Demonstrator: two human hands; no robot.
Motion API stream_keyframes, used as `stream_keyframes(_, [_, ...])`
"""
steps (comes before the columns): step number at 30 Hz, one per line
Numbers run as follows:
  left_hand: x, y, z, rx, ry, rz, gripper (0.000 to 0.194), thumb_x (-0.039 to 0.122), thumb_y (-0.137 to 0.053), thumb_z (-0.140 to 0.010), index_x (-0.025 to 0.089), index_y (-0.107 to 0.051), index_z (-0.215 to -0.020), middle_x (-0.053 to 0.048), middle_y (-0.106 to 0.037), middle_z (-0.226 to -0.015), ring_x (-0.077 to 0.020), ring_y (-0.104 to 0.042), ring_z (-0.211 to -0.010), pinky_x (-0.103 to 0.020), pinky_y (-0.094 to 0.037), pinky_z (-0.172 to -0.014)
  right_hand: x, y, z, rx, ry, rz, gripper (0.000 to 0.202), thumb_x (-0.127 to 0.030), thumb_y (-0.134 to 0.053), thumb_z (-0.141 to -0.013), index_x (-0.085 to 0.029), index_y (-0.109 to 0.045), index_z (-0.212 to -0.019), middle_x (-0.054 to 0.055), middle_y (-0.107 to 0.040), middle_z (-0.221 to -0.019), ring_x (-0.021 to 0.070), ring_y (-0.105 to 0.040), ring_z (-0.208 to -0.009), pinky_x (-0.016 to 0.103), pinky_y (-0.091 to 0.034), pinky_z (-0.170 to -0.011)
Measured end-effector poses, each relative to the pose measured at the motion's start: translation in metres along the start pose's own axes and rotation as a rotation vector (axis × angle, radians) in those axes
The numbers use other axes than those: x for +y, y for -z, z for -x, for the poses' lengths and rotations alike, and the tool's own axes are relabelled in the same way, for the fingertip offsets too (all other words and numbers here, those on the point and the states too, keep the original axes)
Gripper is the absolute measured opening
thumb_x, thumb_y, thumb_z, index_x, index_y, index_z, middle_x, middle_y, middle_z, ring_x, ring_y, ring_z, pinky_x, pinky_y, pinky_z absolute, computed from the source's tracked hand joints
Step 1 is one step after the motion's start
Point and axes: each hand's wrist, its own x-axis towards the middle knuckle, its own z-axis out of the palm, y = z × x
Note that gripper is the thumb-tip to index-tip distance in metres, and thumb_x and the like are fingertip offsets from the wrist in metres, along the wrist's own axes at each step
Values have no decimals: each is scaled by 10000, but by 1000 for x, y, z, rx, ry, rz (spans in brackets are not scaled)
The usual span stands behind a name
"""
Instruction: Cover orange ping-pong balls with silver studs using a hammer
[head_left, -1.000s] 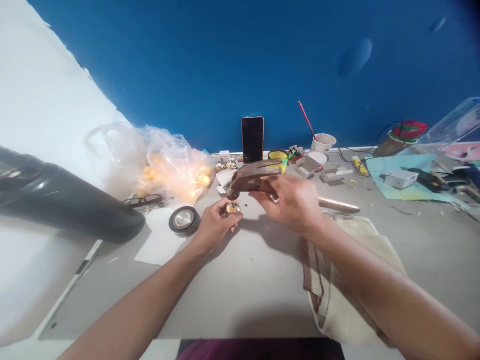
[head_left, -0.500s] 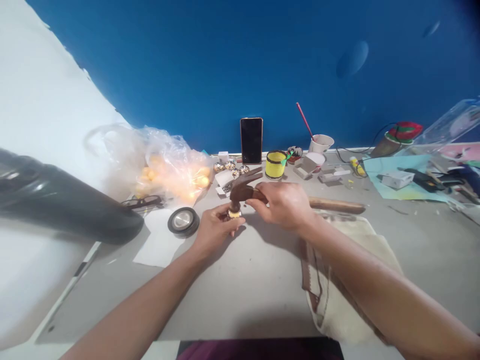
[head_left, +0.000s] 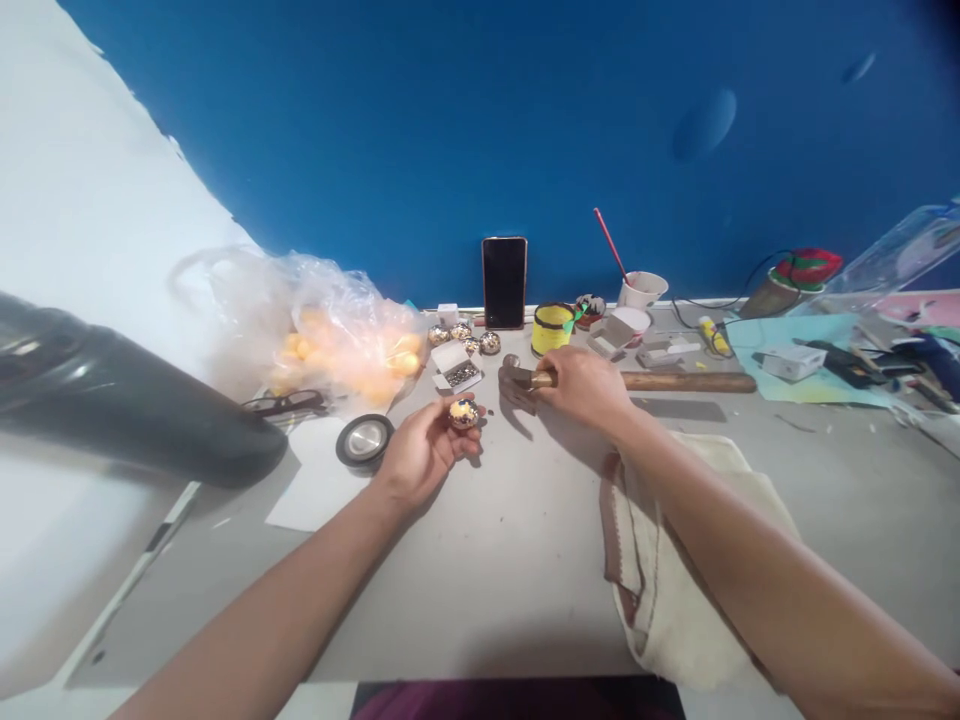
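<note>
My left hand (head_left: 429, 447) is turned palm up and holds a small yellow ball (head_left: 463, 413) studded with shiny metal bits at its fingertips. To its right, my right hand (head_left: 587, 388) grips a claw hammer (head_left: 679, 382) by the handle, close to the head. The hammer head hangs over the table, apart from the ball. Just behind my left hand lies an open white box (head_left: 459, 375) with small metal pieces inside. Several studded balls (head_left: 490, 343) sit behind that box.
A black tape roll (head_left: 365, 443) rests on white paper at left, near a dark cylinder (head_left: 142, 400) and a plastic bag of orange balls (head_left: 337, 340). A phone (head_left: 505, 282) stands at the back beside a yellow container (head_left: 551, 330). A folded cloth (head_left: 697, 560) lies under my right forearm.
The hammer has moved right and away from the ball, its handle now farther right. My left hand has turned palm up and its fingers have loosened, showing the ball's top.
</note>
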Motion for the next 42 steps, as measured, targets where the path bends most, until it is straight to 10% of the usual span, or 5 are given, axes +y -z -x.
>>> stream_keyframes(12, [-2, 4, -2, 19, -54, -35, 283, 247, -686, -838, 82, -692, -1068, -92, -703, -806, -163, -659, -602, -271, -542, -507, 15, -5, -3, -162, 162, 25, 163, -219, -652, -843, -178, -704, -992, 105, -704, -1007, 254, -619, -951, 307, -381, -708])
stream_keyframes(17, [-4, 2, -1, 10, -69, -55, 303, 268, -712, -832, 82, -685, -1070, -98, -702, -831, -155, -653, -622, -260, -540, -516, -10, -9, 1, 90, 314, -48, 241, -260, -516, -1002, -159, -734, -1018, 125, -675, -1081, 247, -579, -1044, 339, -405, -883])
stream_keyframes(31, [-9, 1, 3, -17, -125, -98, 352, 325, -756, -800, 98, -667, -1055, -62, -665, -754, -169, -639, -578, -260, -508, -429, -51, -40, 6, -36, 442, 193, 255, -167, -535, -951, -151, -788, -919, 171, -679, -1036, 315, -499, -1086, 430, -358, -854])
stream_keyframes(42, [-2, -7, 14, -105, -126, -49, 346, 275, -809, -782, 156, -633, -1055, -82, -741, -911, -248, -755, -808, -331, -599, -672, -34, -18, 18, -152, 9, -1096, 221, -397, -743, -782, -179, -712, -769, -3, -653, -646, 125, -513, -557, 265, -385, -539])
